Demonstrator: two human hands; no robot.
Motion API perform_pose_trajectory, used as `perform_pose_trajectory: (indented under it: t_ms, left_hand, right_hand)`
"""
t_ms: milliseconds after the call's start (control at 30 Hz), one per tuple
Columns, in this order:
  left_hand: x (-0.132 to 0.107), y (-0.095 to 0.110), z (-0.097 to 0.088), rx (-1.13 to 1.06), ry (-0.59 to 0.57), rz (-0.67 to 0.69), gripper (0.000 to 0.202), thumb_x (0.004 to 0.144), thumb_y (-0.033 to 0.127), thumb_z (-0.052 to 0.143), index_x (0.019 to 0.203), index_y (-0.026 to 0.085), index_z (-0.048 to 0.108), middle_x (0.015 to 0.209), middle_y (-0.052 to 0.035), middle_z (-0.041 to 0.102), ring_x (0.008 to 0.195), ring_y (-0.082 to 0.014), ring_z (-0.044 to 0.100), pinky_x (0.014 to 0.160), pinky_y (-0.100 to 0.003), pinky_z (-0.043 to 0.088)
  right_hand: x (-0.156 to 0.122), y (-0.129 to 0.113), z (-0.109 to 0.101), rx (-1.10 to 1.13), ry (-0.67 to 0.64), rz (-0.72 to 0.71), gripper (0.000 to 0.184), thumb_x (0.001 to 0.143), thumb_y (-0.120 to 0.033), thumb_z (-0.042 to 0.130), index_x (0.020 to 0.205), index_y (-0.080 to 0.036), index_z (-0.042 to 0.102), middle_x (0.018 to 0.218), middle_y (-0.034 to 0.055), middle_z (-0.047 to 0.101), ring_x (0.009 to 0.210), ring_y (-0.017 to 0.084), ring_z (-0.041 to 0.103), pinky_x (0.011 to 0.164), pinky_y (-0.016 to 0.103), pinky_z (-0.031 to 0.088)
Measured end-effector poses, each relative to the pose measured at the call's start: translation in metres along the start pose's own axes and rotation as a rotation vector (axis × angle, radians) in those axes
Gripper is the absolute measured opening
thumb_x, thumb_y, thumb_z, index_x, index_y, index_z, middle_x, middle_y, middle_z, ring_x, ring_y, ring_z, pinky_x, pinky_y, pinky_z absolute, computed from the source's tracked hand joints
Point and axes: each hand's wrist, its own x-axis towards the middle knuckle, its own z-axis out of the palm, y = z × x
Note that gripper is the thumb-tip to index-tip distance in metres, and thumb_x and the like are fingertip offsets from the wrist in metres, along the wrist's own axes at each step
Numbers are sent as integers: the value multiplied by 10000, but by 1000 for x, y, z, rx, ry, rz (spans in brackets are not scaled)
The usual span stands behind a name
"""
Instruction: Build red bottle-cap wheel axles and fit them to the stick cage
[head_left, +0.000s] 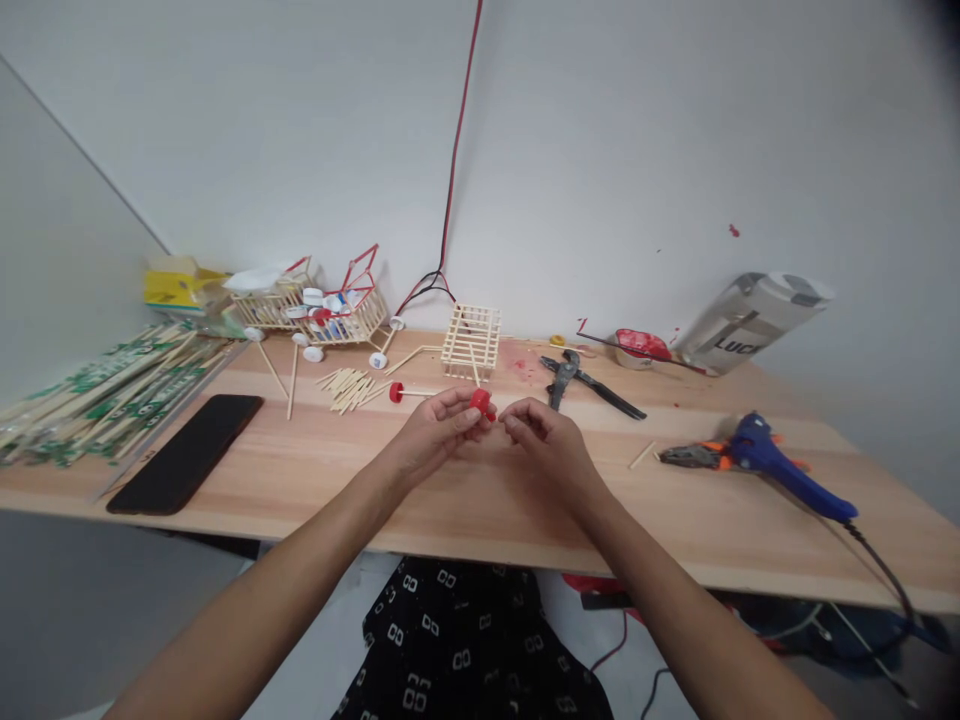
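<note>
My left hand [450, 425] has its fingers closed around a red bottle cap [480, 401], held just above the table's middle. Close to that cap, my right hand [544, 430] makes a pinch; whatever its fingertips may hold is too small to make out. Left of my left hand, a stick bears another red cap [396, 392] at its end; the stick's other end runs behind my fingers, and I cannot tell whether it joins the held cap. Behind my hands stands a small basket frame [471, 342] built of thin wooden sticks.
Two stick-built carts [345, 318] stand back left, one full of caps. Short sticks [349, 388], a phone [187, 452] and packaged sticks [112, 390] lie left. On the right are black-handled pliers [574, 380], more pliers [694, 456], a blue glue gun [787, 468] and a red-stained cup [641, 348].
</note>
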Motion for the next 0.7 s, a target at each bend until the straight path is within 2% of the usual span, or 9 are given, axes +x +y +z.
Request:
perform_pose_trajectory:
  t_ms: [267, 433, 567, 700]
  left_hand:
    - [1, 6, -4, -115, 138, 77, 239, 765, 276, 725, 941, 145, 631, 910, -54, 649, 835, -124, 615, 673, -220, 480]
    - [2, 8, -7, -214, 112, 65, 189, 806, 269, 684, 934, 136, 643, 961, -80, 656, 859, -149, 622, 680, -234, 496]
    - [1, 12, -7, -298, 146, 148, 163, 818, 229, 669, 941, 124, 652, 952, -68, 668, 823, -138, 628, 705, -244, 506]
    - [-1, 21, -5, -345, 196, 215, 151, 850, 223, 626, 973, 136, 638, 1109, -93, 661, 837, -147, 638, 712, -262, 516]
  right_hand:
    - [-1, -1, -4, -100, 82, 25, 175, 844, -348, 547, 806, -197, 626, 712, -10, 597, 664, 134, 513, 621, 246, 379]
    - [-3, -4, -6, -141, 126, 17, 200, 857, -351, 523, 759, -193, 598, 708, -11, 588, 666, 135, 506, 630, 241, 364]
    - [-4, -4, -8, -179, 165, 4, 213, 867, -351, 504, 747, -198, 592, 711, -14, 591, 676, 137, 514, 639, 239, 360]
    - [-3, -3, -9, -225, 177, 12, 211, 866, -334, 499, 730, -200, 588, 687, -21, 580, 665, 135, 511, 627, 238, 354]
